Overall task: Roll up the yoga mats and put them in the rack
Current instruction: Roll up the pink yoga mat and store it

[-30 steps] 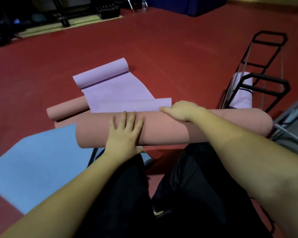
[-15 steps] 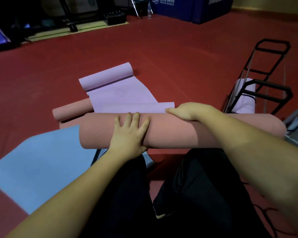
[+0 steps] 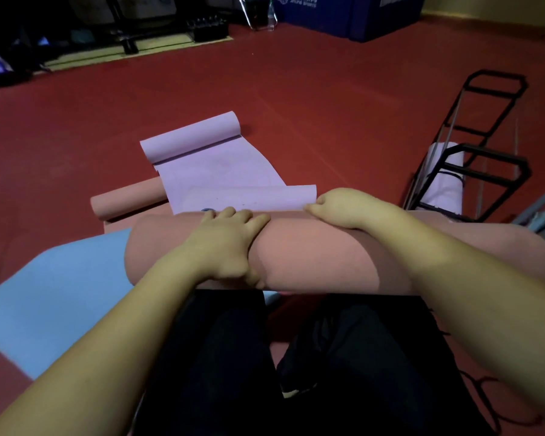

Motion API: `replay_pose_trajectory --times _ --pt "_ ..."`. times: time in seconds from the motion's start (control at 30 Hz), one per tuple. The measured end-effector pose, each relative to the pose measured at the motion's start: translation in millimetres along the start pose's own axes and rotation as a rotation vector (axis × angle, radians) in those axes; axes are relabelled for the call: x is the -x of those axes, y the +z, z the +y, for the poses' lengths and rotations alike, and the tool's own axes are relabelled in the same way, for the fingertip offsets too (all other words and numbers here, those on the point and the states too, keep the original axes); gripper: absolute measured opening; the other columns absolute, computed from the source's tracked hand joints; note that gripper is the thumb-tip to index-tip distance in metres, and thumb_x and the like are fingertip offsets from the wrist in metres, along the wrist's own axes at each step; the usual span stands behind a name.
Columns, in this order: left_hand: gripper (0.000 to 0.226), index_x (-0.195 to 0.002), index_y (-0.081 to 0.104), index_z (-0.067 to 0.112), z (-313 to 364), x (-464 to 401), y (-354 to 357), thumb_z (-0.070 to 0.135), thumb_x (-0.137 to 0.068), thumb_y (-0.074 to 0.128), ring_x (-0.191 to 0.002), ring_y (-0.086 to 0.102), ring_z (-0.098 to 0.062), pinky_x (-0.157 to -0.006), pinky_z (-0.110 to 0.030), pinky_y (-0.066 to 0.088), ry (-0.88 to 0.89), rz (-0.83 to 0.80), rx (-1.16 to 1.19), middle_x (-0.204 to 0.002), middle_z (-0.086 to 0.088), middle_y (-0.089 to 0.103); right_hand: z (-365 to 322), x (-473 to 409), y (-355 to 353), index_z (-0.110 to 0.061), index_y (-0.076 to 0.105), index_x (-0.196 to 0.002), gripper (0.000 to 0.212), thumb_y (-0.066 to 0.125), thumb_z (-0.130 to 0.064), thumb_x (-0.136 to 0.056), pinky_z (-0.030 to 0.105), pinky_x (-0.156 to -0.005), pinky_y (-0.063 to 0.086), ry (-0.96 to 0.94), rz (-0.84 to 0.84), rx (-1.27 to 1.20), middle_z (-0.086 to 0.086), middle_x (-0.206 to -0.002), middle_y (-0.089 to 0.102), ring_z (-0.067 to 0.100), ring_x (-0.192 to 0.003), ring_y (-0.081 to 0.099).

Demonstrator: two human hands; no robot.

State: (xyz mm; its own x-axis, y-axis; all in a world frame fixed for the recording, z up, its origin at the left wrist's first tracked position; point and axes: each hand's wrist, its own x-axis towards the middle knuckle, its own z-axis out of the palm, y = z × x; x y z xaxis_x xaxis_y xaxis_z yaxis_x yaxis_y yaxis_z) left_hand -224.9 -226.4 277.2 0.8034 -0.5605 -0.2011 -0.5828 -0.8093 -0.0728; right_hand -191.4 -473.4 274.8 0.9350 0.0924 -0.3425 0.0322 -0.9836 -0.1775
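1. The left hand (image 3: 225, 243) lies over the top of the rolled pink mat (image 3: 312, 256), its fingers curled over the far side and the thumb pressed against the near face, gripping the roll.
2. The right hand (image 3: 346, 206) sits further along the same roll with knuckles bent, its fingers clenched on the roll's far upper edge; the fingertips are hidden.
3. The rolled pink mat lies crosswise on the red floor (image 3: 312, 99), just in front of the person's dark-trousered knees (image 3: 233, 357).
4. Just behind it lies a purple mat (image 3: 214, 171), partly unrolled, both ends curled.
5. A smaller pink roll (image 3: 126, 201) pokes out from under the purple mat's left side.
6. A blue mat (image 3: 54, 287) lies flat at the left.
7. The black wire rack (image 3: 472, 152) stands at the right, a pale rolled mat (image 3: 444, 180) in it.
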Motion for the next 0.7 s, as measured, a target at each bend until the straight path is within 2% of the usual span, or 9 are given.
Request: replay_pose_trajectory --times 0.07,0.13,0.23,0.33,0.4,0.47,0.53,0.63,0.7 --pt "0.120 -0.152 0.021 0.036 -2 -10 -5 0.077 -0.053 0.075 -0.127 0.038 -0.023 -0.107 -0.047 0.031 -0.006 -0.069 0.071 -0.144 0.005 0.042 0 5 2 -0.016 0.066 -0.105 0.048 0.033 -0.050 -0.102 0.033 -0.075 0.036 -0.019 0.094 0.010 0.010 -0.117 0.065 0.024 -0.090 0.048" --pt "0.118 -0.150 0.024 0.040 -9 -24 -11 0.074 -0.051 0.079 -0.127 0.037 -0.022 -0.105 -0.046 0.033 -0.032 -0.153 0.169 -0.142 0.007 0.044 0 9 7 -0.018 0.065 -0.105 0.053 0.030 -0.057 -0.100 0.034 -0.075 0.038 -0.020 0.139 -0.008 0.008 -0.117 0.065 0.024 -0.091 0.050" --pt "0.110 -0.142 0.037 0.043 -22 -45 -17 0.064 -0.046 0.085 -0.120 0.043 -0.018 -0.099 -0.039 0.040 -0.056 -0.292 0.362 -0.133 0.009 0.051 -3 16 18 -0.019 0.063 -0.118 0.070 0.022 -0.070 -0.094 0.039 -0.084 0.045 -0.005 0.131 -0.027 0.007 -0.121 0.064 0.028 -0.105 0.057" --pt "0.102 -0.135 0.046 0.042 -29 -56 -18 0.062 -0.043 0.086 -0.115 0.051 -0.016 -0.098 -0.037 0.043 -0.043 -0.330 0.489 -0.127 0.011 0.055 -5 16 26 -0.021 0.060 -0.126 0.078 0.016 -0.075 -0.090 0.041 -0.087 0.047 0.030 0.144 0.003 0.006 -0.123 0.063 0.028 -0.110 0.058" --pt "0.103 -0.139 0.046 0.037 -29 -56 -12 0.066 -0.046 0.080 -0.120 0.049 -0.015 -0.102 -0.040 0.042 -0.023 -0.228 0.477 -0.132 0.012 0.054 -3 12 24 -0.021 0.060 -0.127 0.079 0.016 -0.075 -0.090 0.040 -0.085 0.044 0.065 0.137 0.002 0.006 -0.126 0.062 0.029 -0.114 0.057" --pt "0.099 -0.138 0.052 0.033 -25 -49 -1 0.070 -0.048 0.069 -0.124 0.044 -0.013 -0.105 -0.042 0.039 0.001 -0.012 0.456 -0.135 0.013 0.052 -1 7 19 -0.020 0.061 -0.128 0.080 0.016 -0.074 -0.091 0.039 -0.087 0.042 0.088 0.100 -0.006 0.007 -0.131 0.061 0.029 -0.119 0.055" --pt "0.074 -0.120 0.067 0.026 -17 -38 19 0.067 -0.058 0.062 -0.116 0.048 -0.017 -0.101 -0.042 0.040 0.026 0.274 0.552 -0.124 0.008 0.059 2 0 14 -0.020 0.062 -0.129 0.080 0.016 -0.073 -0.092 0.038 -0.089 0.039 0.106 0.041 -0.016 0.007 -0.135 0.060 0.029 -0.122 0.053" --pt "0.018 -0.081 0.066 0.021 18 -4 48 0.037 -0.079 0.061 -0.091 0.054 -0.018 -0.085 -0.032 0.044 -0.078 0.672 0.855 -0.089 0.006 0.064 0 -9 6 -0.019 0.058 -0.136 0.079 0.019 -0.073 -0.093 0.038 -0.096 0.036 0.133 -0.038 -0.066 0.010 -0.144 0.052 0.030 -0.129 0.049" --pt "0.010 -0.076 0.062 0.014 56 20 55 0.016 -0.086 0.063 -0.078 0.057 -0.014 -0.073 -0.023 0.046 -0.260 0.686 1.232 -0.078 0.004 0.065 -4 -15 1 -0.014 0.051 -0.142 0.079 0.023 -0.071 -0.095 0.038 -0.106 0.032 0.156 -0.083 -0.108 0.012 -0.151 0.043 0.031 -0.136 0.043"
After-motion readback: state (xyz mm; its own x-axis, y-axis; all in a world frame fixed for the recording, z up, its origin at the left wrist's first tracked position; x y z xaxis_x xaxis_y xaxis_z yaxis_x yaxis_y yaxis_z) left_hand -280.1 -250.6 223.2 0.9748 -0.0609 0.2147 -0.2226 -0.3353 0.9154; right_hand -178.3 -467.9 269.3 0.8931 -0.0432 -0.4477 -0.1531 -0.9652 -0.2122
